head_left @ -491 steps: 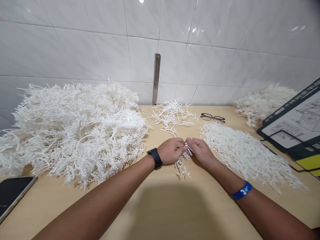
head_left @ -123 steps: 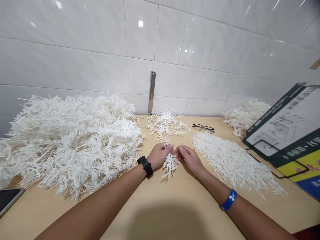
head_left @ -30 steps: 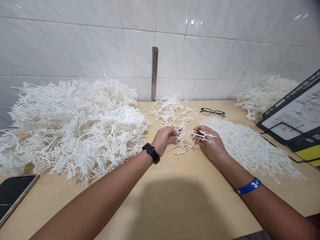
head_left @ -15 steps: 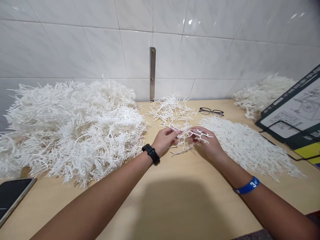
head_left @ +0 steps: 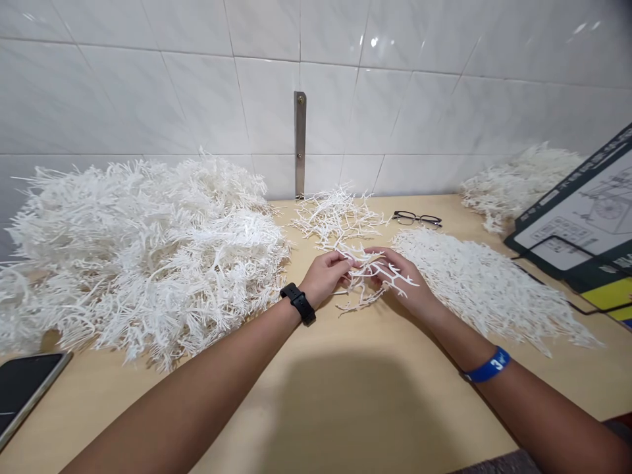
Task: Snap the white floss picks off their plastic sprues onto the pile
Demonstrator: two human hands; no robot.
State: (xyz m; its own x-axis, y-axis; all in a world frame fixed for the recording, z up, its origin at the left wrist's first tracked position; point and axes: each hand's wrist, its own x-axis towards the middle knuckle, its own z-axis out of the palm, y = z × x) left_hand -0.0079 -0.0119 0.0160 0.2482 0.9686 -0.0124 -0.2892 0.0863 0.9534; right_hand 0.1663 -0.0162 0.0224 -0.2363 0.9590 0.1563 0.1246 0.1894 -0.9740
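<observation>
Holds one white branching plastic sprig [head_left: 364, 289], thin-pronged and coral-like, low over the table between the heaps and apart from them. Left hand [head_left: 326, 276] closed on its near end with thumb and fingertips. Right hand [head_left: 407, 286] pinching the far end, with prongs across the knuckles. Step in hand, by the look of it: working a single sprig between the fingertips. Judging by the fine prongs, calls next for a light grip and a slow, even pull, to avoid snagging or snapping the tips.

Around:
- glossy white tiled wall [head_left: 148, 99]
- pale wooden table [head_left: 345, 395]
- tall tangled heap of white sprigs [head_left: 143, 250] at left
- flatter spread of white sprigs [head_left: 484, 289] just beside the right hand
- printed cardboard box [head_left: 582, 230] at the right edge
- smaller white heap [head_left: 518, 181] by the wall at right
- loose little pile [head_left: 336, 214] beyond the hands
- upright metal strip [head_left: 299, 141] on the wall
- black phone [head_left: 24, 388] at the near left corner
- black-framed glasses [head_left: 417, 218] near the wall
- black watch [head_left: 299, 303] on the left wrist
- blue wristband [head_left: 486, 365] on the right
</observation>
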